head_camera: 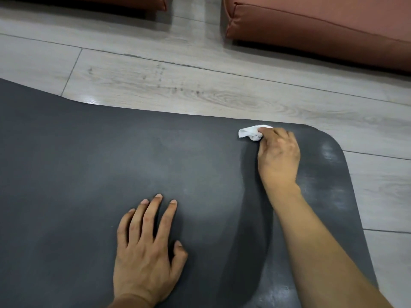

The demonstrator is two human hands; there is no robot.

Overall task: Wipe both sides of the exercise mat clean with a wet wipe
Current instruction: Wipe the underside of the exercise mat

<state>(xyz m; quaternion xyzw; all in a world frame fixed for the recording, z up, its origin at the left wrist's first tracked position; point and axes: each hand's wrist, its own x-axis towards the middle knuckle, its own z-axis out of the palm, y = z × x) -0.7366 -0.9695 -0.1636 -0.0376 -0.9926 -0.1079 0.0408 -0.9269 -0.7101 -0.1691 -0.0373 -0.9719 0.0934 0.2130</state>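
head view: dark mat (89, 174) flat on floor (178, 81)
right hand (279, 155): pinching crumpled wipe (250, 131) near mat's far edge
left hand (148, 247): fingers spread, flat on mat

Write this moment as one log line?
right hand: grips wet wipe | left hand: flat on mat | wiping: far edge

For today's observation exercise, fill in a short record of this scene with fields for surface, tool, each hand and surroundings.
surface: dark grey exercise mat lying on a pale wood-look floor
tool: crumpled white wet wipe near the mat's far edge
right hand: grips the wipe against the mat
left hand: flat on the mat, fingers spread
surroundings: two reddish cushions beyond the mat
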